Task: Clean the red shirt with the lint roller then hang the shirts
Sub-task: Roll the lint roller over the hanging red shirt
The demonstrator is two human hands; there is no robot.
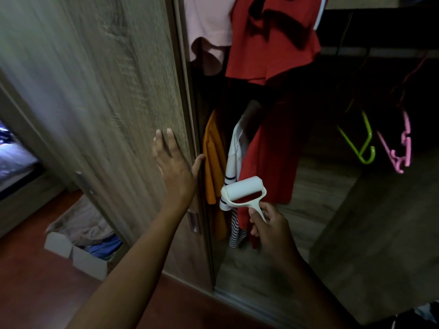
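Far left, a bed edge (14, 160) is cut off by the frame, blurred. A cardboard box (78, 250) of clothes sits on the reddish floor (35, 293), near the wardrobe door (107, 91). Left hand (174, 166) lies flat on the door, fingers spread, thumb hooked around its right edge. Past that edge the wardrobe is open: an orange shirt (213, 167), a striped shirt (234, 167) and a red shirt (270, 157) hang close together. Right hand (270, 227) grips the handle of a white lint roller (242, 189), its roll just in front of the red shirt; contact unclear. Another red shirt (273, 39) and a pink one (209, 27) hang above, tops cut off. Right side is roomy and dark, with a green hanger (361, 141) and a pink hanger (401, 148).
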